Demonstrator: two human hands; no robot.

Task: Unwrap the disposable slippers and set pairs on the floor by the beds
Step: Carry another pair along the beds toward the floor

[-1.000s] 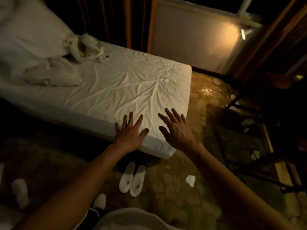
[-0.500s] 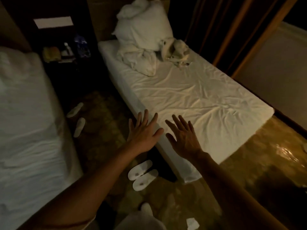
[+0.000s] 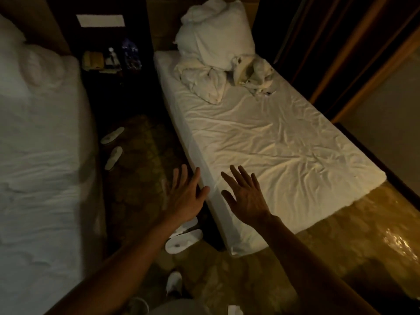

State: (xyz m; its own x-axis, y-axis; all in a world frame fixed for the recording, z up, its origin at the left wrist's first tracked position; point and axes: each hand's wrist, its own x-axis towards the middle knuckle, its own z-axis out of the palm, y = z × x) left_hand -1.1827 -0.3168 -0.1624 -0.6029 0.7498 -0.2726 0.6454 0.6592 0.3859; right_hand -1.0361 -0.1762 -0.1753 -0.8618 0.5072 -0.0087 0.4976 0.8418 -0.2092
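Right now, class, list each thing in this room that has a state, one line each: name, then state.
left hand: open, fingers spread, holding nothing
right hand: open, fingers spread, holding nothing
near slipper pair: unwrapped, side by side on floor beside right bed
far slipper pair: unwrapped, on floor by left bed, apart
right bed: sheet wrinkled, pillow and linen heaped at head

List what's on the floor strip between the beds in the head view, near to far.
Slipper pair by the right bed's foot → left hand above it → slipper → slipper → nightstand with bottles.
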